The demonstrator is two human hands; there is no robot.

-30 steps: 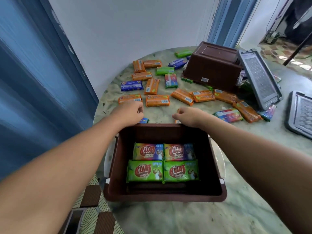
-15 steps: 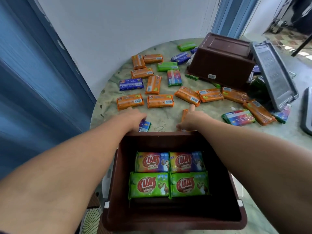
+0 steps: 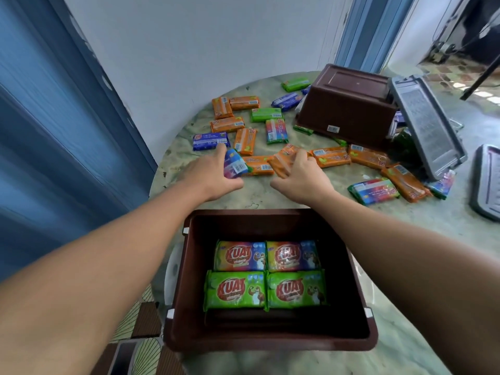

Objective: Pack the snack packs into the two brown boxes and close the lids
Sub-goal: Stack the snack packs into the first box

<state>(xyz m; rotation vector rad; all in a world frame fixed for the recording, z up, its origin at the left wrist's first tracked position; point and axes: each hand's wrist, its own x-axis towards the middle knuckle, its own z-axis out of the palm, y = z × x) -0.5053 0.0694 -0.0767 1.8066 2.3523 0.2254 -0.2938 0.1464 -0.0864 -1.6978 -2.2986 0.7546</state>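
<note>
Brown plastic box [image 3: 186, 266], open-topped, at near edge of round marbled green desk [image 3: 270, 196]; inside, four snack packs flat on the floor in two rows: two rainbow-coloured packs [image 3: 266, 255] at the back, two green packs [image 3: 266, 289] in front, all face up and touching side by side.

Head view, centre: left hand [image 3: 213, 175] beyond the box's far rim, fingers and thumb curled round a blue-and-pink snack pack [image 3: 234, 165], tilted and lifted at one end. Right hand [image 3: 300, 175] beside it, fingers closed on an orange snack pack [image 3: 282, 161], held at a slant over neighbouring orange packs.

Head view, far side of desk: loose packs scattered label-side up, mostly orange [image 3: 331, 156], with a blue pack [image 3: 211, 141], a green pack [image 3: 266, 115] and a rainbow pack [image 3: 276, 131] among them. Second brown box [image 3: 349, 106] upside down at the far right, resting on several packs, a small label on its near wall. Grey lid [image 3: 427, 125] leaning tilted against that box's right side; another rainbow pack [image 3: 373, 190] and an orange pack [image 3: 405, 182] near its lower edge. Second grey lid [image 3: 487, 182] flat at the right border, partly cut off.

Blue door [image 3: 54, 131] at left, white wall [image 3: 203, 50] behind the desk.
</note>
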